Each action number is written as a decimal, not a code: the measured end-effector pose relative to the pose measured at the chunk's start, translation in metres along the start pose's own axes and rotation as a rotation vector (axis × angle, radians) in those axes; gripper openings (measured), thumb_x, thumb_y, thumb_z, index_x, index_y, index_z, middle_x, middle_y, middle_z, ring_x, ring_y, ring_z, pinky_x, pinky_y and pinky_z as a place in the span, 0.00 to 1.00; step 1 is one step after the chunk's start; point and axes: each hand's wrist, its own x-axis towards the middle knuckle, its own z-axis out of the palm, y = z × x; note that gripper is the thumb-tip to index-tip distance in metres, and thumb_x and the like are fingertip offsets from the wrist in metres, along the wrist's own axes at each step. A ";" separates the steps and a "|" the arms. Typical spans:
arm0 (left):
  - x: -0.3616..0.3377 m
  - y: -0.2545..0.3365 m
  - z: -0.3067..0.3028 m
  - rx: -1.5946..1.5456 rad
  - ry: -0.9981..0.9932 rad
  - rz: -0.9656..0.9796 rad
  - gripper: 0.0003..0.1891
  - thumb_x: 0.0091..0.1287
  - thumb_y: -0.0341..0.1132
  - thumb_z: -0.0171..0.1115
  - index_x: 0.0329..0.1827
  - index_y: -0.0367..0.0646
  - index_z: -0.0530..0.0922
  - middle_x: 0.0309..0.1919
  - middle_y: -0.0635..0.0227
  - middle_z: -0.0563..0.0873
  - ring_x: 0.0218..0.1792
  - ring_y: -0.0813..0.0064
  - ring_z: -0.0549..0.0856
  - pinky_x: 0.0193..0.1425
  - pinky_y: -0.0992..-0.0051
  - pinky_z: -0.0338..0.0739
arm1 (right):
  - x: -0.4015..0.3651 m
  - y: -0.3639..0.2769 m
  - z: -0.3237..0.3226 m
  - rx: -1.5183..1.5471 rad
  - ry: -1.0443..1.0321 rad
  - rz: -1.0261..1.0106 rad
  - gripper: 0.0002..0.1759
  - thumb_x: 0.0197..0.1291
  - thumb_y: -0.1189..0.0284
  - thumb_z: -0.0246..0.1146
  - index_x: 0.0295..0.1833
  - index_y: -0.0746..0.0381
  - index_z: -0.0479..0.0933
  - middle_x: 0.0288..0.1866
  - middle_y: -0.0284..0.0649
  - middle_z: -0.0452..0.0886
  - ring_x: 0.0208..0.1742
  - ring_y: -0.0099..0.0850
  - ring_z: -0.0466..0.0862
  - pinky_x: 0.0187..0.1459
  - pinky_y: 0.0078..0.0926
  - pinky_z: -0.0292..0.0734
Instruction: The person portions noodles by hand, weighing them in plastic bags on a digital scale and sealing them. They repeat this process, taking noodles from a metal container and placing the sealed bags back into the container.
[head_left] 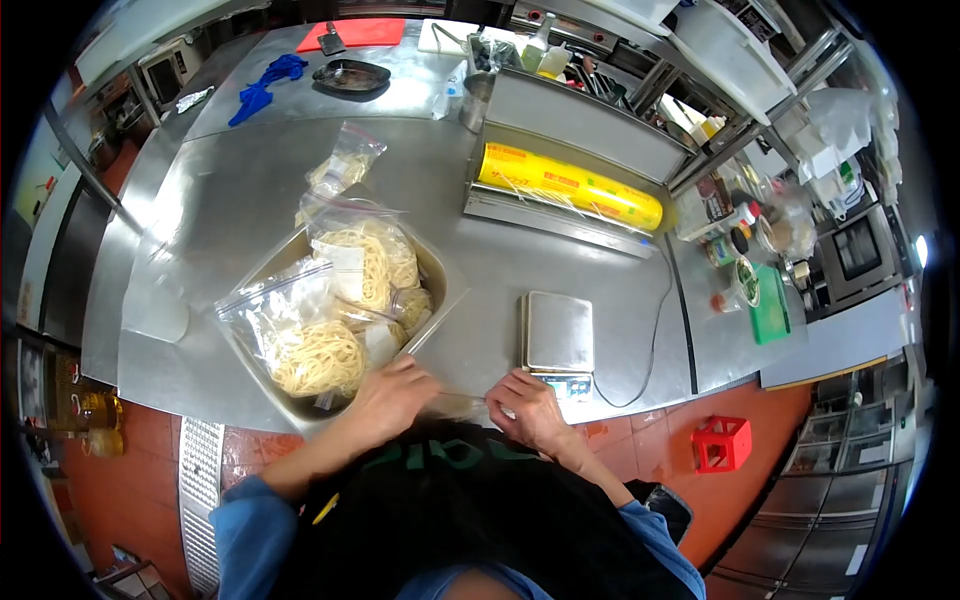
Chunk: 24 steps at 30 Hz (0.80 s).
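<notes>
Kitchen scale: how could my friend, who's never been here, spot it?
Start at the big steel worktop. Near its front edge, just beyond the right hand, sits the kitchen scale. Its flat, squarish silver plate and small display set it apart from the long yellow cling-film roll behind it.

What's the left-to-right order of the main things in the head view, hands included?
Floor grate → front noodle bag → left hand → right hand → red stool → green cutting board.
</notes>
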 end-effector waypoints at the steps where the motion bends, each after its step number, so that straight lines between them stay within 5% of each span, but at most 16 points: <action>1: -0.004 -0.002 -0.002 0.035 -0.025 -0.028 0.05 0.57 0.27 0.65 0.36 0.44 0.83 0.31 0.70 0.83 0.41 0.66 0.82 0.38 0.68 0.79 | -0.006 0.007 0.011 0.003 -0.002 -0.002 0.10 0.48 0.83 0.70 0.37 0.62 0.80 0.37 0.39 0.83 0.39 0.39 0.82 0.41 0.34 0.82; 4: -0.004 0.003 0.000 -0.022 0.033 -0.046 0.06 0.56 0.26 0.64 0.35 0.44 0.83 0.31 0.69 0.83 0.40 0.65 0.82 0.37 0.67 0.79 | -0.010 0.009 0.021 0.056 0.029 0.131 0.10 0.49 0.83 0.70 0.38 0.62 0.81 0.38 0.40 0.83 0.39 0.39 0.82 0.42 0.34 0.81; 6: -0.004 0.003 0.005 -0.024 0.032 -0.049 0.05 0.56 0.26 0.65 0.35 0.44 0.83 0.30 0.69 0.83 0.39 0.65 0.82 0.37 0.67 0.79 | 0.012 -0.009 -0.001 0.012 0.008 -0.072 0.10 0.51 0.82 0.70 0.41 0.63 0.82 0.39 0.40 0.83 0.39 0.39 0.82 0.42 0.34 0.81; 9: -0.006 0.005 0.002 -0.056 0.026 -0.056 0.04 0.57 0.26 0.67 0.35 0.43 0.84 0.29 0.68 0.84 0.38 0.64 0.82 0.37 0.66 0.79 | 0.005 -0.006 -0.006 -0.045 -0.117 -0.060 0.08 0.54 0.81 0.69 0.40 0.65 0.82 0.38 0.41 0.83 0.40 0.40 0.82 0.42 0.36 0.81; 13: -0.011 0.008 -0.013 -0.195 0.112 -0.094 0.04 0.58 0.26 0.70 0.34 0.41 0.84 0.30 0.66 0.85 0.36 0.62 0.82 0.38 0.66 0.80 | 0.000 0.004 -0.007 0.028 -0.007 -0.060 0.06 0.55 0.80 0.69 0.38 0.65 0.81 0.36 0.41 0.83 0.39 0.41 0.82 0.42 0.36 0.81; 15: -0.018 0.003 -0.014 -0.168 0.113 -0.122 0.04 0.58 0.25 0.70 0.34 0.41 0.84 0.31 0.65 0.85 0.35 0.61 0.82 0.38 0.65 0.80 | -0.005 0.011 -0.003 0.289 0.015 0.161 0.05 0.56 0.80 0.69 0.37 0.65 0.81 0.35 0.41 0.83 0.38 0.42 0.82 0.43 0.36 0.81; 19: -0.016 0.003 -0.009 -0.134 0.119 -0.086 0.04 0.57 0.25 0.71 0.35 0.40 0.84 0.31 0.63 0.85 0.34 0.61 0.82 0.39 0.65 0.80 | 0.023 -0.017 -0.011 -0.062 0.070 -0.050 0.08 0.58 0.76 0.70 0.42 0.64 0.81 0.40 0.41 0.83 0.42 0.41 0.82 0.46 0.37 0.81; 24: -0.006 0.016 -0.014 -0.115 0.084 -0.084 0.06 0.57 0.25 0.72 0.35 0.40 0.84 0.32 0.62 0.85 0.34 0.61 0.82 0.39 0.64 0.80 | 0.031 -0.016 0.004 -0.011 -0.068 -0.175 0.08 0.59 0.74 0.70 0.42 0.63 0.80 0.38 0.41 0.81 0.41 0.41 0.82 0.43 0.36 0.81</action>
